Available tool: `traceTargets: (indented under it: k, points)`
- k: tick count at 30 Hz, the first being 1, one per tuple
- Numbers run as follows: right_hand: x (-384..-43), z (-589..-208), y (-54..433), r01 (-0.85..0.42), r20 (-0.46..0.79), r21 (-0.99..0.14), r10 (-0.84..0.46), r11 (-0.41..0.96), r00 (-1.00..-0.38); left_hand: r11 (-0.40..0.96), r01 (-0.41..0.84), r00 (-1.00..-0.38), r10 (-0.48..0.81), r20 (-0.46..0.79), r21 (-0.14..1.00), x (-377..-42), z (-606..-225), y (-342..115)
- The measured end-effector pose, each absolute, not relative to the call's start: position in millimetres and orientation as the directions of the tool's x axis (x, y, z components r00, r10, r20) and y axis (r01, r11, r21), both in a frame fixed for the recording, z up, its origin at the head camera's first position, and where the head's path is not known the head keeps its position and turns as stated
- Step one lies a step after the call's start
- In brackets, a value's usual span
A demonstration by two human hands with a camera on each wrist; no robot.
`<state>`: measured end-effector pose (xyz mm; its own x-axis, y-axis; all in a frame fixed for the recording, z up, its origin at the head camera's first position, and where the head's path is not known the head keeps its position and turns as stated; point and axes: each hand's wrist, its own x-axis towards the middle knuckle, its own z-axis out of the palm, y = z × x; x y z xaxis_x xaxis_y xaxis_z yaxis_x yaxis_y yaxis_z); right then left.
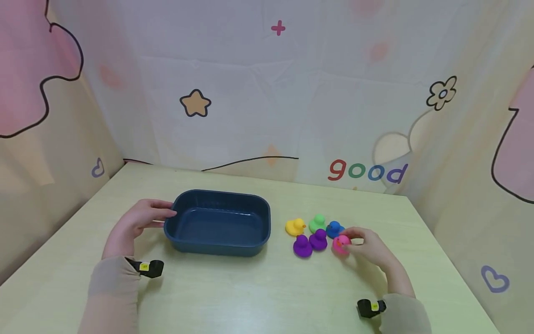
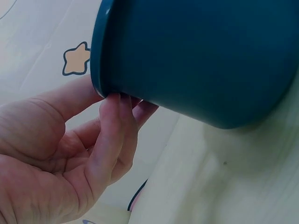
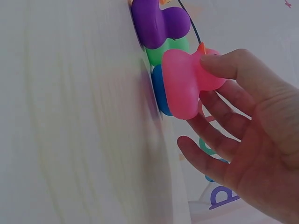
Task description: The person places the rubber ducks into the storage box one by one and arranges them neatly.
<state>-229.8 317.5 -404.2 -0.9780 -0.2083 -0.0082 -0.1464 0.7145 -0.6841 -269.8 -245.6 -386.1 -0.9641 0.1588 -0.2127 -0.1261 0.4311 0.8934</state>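
Observation:
On the left of the head view, my left hand (image 1: 146, 217) grips the left end of a dark blue rectangular basin (image 1: 212, 248), thumb over the rim and fingers beneath its lip. The basin's inside holds nothing. My right hand (image 1: 372, 248) pinches a pink rubber duck (image 3: 182, 84) by its head between thumb and fingers. Beside it sit a blue duck (image 1: 334, 229), a green duck (image 1: 318, 224), a yellow duck (image 1: 295, 227) and two purple ducks, one nearer (image 1: 302, 247) and one beside it (image 1: 318, 240). In the right wrist view the pink duck partly hides the blue one.
The pale wooden table (image 1: 233, 297) carries the basin and ducks. A printed cloth (image 1: 250, 102) stands upright behind it and along both sides. Both wrists wear small black cameras, one on the left (image 1: 153, 269) and one on the right (image 1: 367, 308).

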Motion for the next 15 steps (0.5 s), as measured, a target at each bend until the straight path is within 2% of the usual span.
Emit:
traceTargets:
  k: [15]
  points:
    - [-231.8, -409.1, 322.0, -0.222, -0.013, -0.725, -0.336, 0.652, -0.942, 0.431, -0.113, -0.944, 0.235, -0.232, 0.895, -274.8, -387.2, -225.6]
